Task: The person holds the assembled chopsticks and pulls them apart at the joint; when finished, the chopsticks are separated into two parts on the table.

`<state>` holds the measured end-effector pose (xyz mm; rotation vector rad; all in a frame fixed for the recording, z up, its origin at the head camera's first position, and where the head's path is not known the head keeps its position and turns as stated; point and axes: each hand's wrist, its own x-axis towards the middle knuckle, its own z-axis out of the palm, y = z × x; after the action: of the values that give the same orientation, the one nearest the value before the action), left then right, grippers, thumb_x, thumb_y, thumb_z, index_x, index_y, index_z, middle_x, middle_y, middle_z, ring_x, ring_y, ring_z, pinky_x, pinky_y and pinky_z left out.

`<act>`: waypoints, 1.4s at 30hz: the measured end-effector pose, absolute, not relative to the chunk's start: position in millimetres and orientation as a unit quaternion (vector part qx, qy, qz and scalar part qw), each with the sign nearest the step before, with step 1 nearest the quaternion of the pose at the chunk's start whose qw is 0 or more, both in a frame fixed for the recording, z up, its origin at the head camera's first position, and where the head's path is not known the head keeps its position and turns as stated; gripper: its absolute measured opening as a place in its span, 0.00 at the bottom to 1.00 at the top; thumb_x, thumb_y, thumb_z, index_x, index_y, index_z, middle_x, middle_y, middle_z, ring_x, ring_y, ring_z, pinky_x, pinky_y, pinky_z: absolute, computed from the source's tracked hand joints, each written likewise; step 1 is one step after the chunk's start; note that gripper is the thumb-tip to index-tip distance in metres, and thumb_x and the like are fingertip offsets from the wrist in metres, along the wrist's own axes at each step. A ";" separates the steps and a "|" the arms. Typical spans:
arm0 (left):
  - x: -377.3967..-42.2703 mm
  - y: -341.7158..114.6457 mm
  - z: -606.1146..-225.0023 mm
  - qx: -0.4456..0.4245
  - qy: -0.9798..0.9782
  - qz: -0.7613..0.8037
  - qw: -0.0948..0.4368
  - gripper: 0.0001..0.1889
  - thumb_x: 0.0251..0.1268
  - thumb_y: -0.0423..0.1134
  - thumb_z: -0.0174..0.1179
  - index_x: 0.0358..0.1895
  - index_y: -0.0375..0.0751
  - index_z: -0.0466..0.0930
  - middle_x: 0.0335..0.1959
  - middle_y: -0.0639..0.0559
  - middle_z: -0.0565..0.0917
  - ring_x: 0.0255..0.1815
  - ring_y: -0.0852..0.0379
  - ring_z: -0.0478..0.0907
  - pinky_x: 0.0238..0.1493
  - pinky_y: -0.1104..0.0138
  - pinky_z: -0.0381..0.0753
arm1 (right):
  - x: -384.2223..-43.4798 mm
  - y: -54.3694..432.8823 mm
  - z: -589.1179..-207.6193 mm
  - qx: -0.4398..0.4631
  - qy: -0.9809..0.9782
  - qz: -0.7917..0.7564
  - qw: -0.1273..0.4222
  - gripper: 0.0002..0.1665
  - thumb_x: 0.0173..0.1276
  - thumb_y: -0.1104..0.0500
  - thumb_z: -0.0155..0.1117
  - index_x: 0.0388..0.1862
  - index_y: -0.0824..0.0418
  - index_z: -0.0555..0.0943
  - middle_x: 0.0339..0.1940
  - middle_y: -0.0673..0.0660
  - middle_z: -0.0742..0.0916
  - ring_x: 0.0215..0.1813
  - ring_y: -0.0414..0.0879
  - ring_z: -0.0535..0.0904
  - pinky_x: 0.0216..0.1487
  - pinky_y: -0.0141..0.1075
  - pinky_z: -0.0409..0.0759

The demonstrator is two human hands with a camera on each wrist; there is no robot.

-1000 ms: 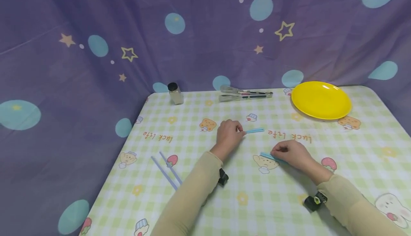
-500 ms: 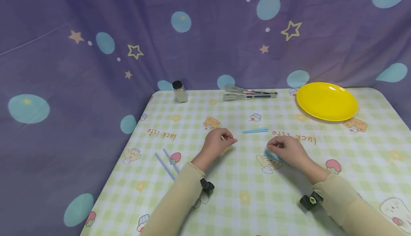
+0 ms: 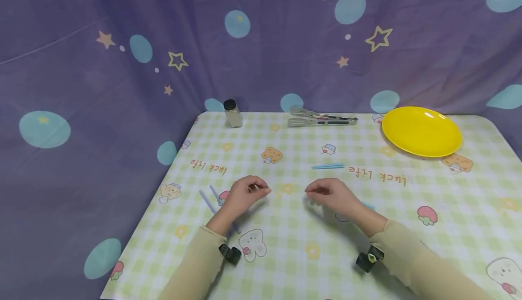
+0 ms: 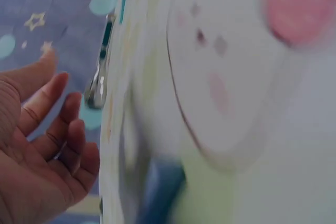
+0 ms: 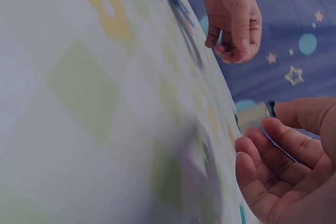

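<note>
- Left hand (image 3: 244,195) is hovering near the purple sticks (image 3: 207,201), gripping nothing.
- Right hand (image 3: 332,195) is hovering, also holding nothing, its wrist partly hiding near blue sticks (image 3: 369,206).
- Far blue sticks (image 3: 328,166) are lying beyond.

I see two purple sticks (image 3: 207,201) lying flat, slanted and roughly side by side at the left of the table (image 3: 281,273), partly hidden from me. The blue pair (image 3: 328,166), slim and straight, lies close together, nearly level, farther back. Of the other blue piece (image 3: 368,205), nearer the camera, I get only one end.
</note>
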<state>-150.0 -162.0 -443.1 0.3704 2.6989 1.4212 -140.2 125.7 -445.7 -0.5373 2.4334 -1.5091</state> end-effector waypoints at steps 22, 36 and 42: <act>-140.1 -266.8 -441.6 0.148 0.915 0.374 -0.042 0.09 0.53 0.21 0.66 0.37 0.34 0.85 0.46 0.41 0.83 0.53 0.40 0.75 0.60 0.48 0.67 | -122.6 14.4 -456.4 -0.292 0.771 -0.520 0.223 0.17 0.65 0.61 0.67 0.51 0.67 0.83 0.44 0.57 0.88 0.42 0.42 0.84 0.43 0.30 0.78; -149.3 -272.7 -440.8 0.098 0.958 0.267 0.024 0.05 0.56 0.28 0.69 0.33 0.41 0.84 0.44 0.43 0.77 0.53 0.41 0.70 0.59 0.48 0.66 | -119.7 -23.9 -454.0 -0.309 0.835 -0.421 0.172 0.15 0.60 0.60 0.72 0.45 0.63 0.84 0.37 0.52 0.87 0.38 0.40 0.81 0.45 0.33 0.78; -148.5 -273.3 -435.4 0.120 0.962 0.242 0.042 0.09 0.55 0.25 0.65 0.37 0.40 0.85 0.45 0.43 0.76 0.53 0.40 0.71 0.59 0.47 0.67 | -119.8 -34.7 -455.5 -0.309 0.869 -0.360 0.142 0.16 0.58 0.55 0.75 0.42 0.60 0.84 0.29 0.46 0.82 0.34 0.37 0.75 0.42 0.32 0.75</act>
<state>-148.5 -273.3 -435.4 0.3662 2.9449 0.7399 -119.8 -34.7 -455.5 -0.8926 2.5067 -1.0380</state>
